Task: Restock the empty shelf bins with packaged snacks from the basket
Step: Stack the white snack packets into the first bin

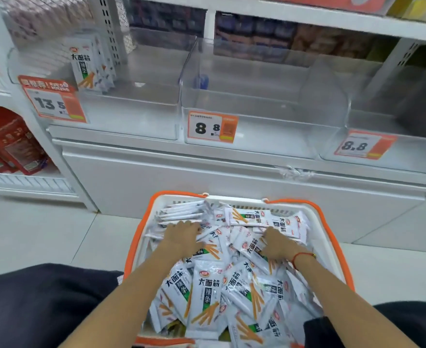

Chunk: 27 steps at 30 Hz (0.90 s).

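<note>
Head view, left hand: my left hand point(182, 234) lies knuckles up on the snack packets point(207, 285) at the basket's far left, fingers bent into the pile; whether they pinch one, I cannot tell.
Right hand: my right hand point(278, 243) lies on the packets at far right, fingers buried among them; grip unclear too.
Packets: heaped in the white basket point(326, 237) with orange handles, on the floor against the shelf base.
Handling: likely light, limp and slick; I would gather a flat stack by its long edges.
Bins: the left bin point(131, 116) holds a few upright packets at its left end; the middle bin point(257, 101) looks empty.
Room: open air between basket and bins; their clear front walls need lifting over.
</note>
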### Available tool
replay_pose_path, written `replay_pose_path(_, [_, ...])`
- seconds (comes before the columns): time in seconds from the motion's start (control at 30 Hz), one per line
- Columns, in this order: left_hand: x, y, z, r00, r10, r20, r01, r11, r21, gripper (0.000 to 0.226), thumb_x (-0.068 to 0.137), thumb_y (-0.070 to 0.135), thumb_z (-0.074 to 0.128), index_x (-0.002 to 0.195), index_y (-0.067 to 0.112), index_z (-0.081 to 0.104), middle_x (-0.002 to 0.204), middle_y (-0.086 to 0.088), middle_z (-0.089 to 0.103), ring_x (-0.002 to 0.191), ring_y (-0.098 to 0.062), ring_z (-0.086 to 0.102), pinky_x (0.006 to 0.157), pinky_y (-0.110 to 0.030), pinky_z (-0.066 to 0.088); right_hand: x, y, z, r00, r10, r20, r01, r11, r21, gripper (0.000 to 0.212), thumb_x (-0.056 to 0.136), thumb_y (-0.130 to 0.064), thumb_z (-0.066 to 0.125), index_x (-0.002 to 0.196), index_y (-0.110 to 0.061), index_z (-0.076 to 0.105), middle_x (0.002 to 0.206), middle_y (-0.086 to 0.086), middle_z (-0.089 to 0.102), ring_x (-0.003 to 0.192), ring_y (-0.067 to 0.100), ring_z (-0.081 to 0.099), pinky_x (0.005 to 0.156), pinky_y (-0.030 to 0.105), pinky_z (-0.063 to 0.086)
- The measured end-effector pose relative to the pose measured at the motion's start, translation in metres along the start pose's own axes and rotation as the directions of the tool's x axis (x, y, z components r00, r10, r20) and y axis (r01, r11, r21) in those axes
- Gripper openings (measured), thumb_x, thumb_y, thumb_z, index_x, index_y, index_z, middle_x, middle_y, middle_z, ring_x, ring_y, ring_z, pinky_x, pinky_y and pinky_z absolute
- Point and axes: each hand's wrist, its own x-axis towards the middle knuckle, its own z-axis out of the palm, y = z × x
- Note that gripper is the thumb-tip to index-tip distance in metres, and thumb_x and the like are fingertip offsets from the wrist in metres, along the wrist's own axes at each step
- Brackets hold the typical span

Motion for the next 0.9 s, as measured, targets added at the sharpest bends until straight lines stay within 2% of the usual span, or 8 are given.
replay_pose_path(0.23, [0.004, -0.001, -0.001, 0.996, -0.031, -0.088, 0.018, 0.989, -0.146, 0.035, 0.095, 0.030, 0.051, 0.130, 0.032, 0.057, 0.124, 0.001, 0.063, 0.115, -0.023, 0.056, 0.090, -0.033, 0.047, -0.017, 0.007, -0.006, 0.996, -0.073, -0.047, 0.074, 0.997, 0.015, 0.059, 0.081, -0.035, 0.071, 0.133, -0.020, 0.048, 0.126, 0.005, 0.056, 0.111, 0.022, 0.055, 0.086, 0.028, 0.043])
replay_pose_path(0.37, [-0.004, -0.002, -0.003, 0.991, 0.043, -0.130, -0.063, 0.987, -0.148, 0.033, 0.100, 0.026, 0.044, 0.130, 0.028, 0.056, 0.122, -0.002, 0.064, 0.111, -0.026, 0.058, 0.089, -0.036, 0.049, -0.033, 0.003, 0.006, 0.991, -0.099, -0.085, 0.110, 0.984, 0.141, 0.074, 0.075, -0.042, 0.076, 0.135, -0.022, 0.038, 0.127, 0.005, 0.054, 0.108, 0.022, 0.055, 0.087, 0.030, 0.043])
replay_pose_path(0.47, [-0.013, -0.009, -0.001, 0.986, 0.131, -0.105, -0.152, 0.961, -0.229, 0.026, 0.097, 0.018, 0.047, 0.115, 0.028, 0.063, 0.118, 0.003, 0.065, 0.107, -0.023, 0.059, 0.085, -0.035, 0.049, -0.041, -0.004, 0.021, 0.986, -0.102, -0.134, 0.109, 0.993, 0.047, 0.074, 0.076, -0.043, 0.075, 0.133, -0.016, 0.036, 0.133, 0.009, 0.046, 0.109, 0.024, 0.055, 0.086, 0.031, 0.044])
replay_pose_path(0.53, [-0.020, -0.017, 0.002, 0.985, 0.126, -0.119, -0.153, 0.953, -0.261, 0.033, 0.092, 0.009, 0.049, 0.091, 0.037, 0.067, 0.112, 0.008, 0.066, 0.099, -0.019, 0.062, 0.076, -0.030, 0.050, -0.046, -0.005, 0.025, 0.982, -0.084, -0.171, 0.088, 0.996, 0.014, 0.073, 0.079, -0.043, 0.073, 0.135, -0.013, 0.038, 0.134, 0.010, 0.044, 0.114, 0.026, 0.052, 0.091, 0.033, 0.044])
replay_pose_path(0.6, [-0.025, -0.024, 0.005, 0.987, 0.078, -0.137, -0.119, 0.939, -0.323, 0.038, 0.091, 0.009, 0.053, 0.073, 0.040, 0.065, 0.105, 0.010, 0.069, 0.090, -0.017, 0.064, 0.072, -0.030, 0.051, -0.049, -0.003, 0.025, 0.977, -0.077, -0.197, 0.087, 0.995, 0.043, 0.062, 0.083, -0.040, 0.070, 0.132, -0.010, 0.045, 0.128, 0.009, 0.048, 0.113, 0.026, 0.053, 0.095, 0.035, 0.045])
replay_pose_path(0.7, [-0.029, -0.023, 0.007, 0.996, -0.007, -0.089, -0.040, 0.857, -0.514, 0.033, 0.090, 0.006, 0.050, 0.083, 0.032, 0.069, 0.094, 0.011, 0.070, 0.080, -0.018, 0.066, 0.070, -0.031, 0.050, -0.055, 0.003, 0.020, 0.957, -0.047, -0.286, 0.113, 0.969, 0.221, 0.027, 0.090, -0.027, 0.063, 0.105, -0.006, 0.061, 0.099, 0.010, 0.066, 0.084, 0.026, 0.062, 0.080, 0.037, 0.053])
replay_pose_path(0.8, [-0.029, -0.008, 0.009, 0.985, -0.145, -0.093, 0.055, 0.776, -0.629, 0.018, 0.090, 0.026, 0.055, 0.075, 0.020, 0.063, 0.067, 0.004, 0.058, 0.059, -0.017, 0.050, 0.061, -0.028, 0.038, -0.056, 0.003, 0.015, 0.940, 0.026, -0.340, 0.137, 0.884, 0.446, 0.014, 0.095, -0.018, 0.054, 0.097, -0.005, 0.060, 0.090, 0.010, 0.068, 0.075, 0.023, 0.060, 0.072, 0.035, 0.049])
replay_pose_path(0.9, [-0.026, 0.003, 0.011, 0.973, -0.229, -0.022, 0.189, 0.851, -0.489, 0.030, 0.088, 0.049, 0.057, 0.086, 0.020, 0.053, 0.077, 0.003, 0.054, 0.077, -0.019, 0.056, 0.066, -0.028, 0.039, -0.049, -0.003, 0.008, 0.970, 0.041, -0.238, 0.112, 0.797, 0.594, 0.019, 0.095, -0.025, 0.053, 0.106, -0.009, 0.048, 0.097, 0.000, 0.059, 0.097, 0.021, 0.055, 0.082, 0.031, 0.044])
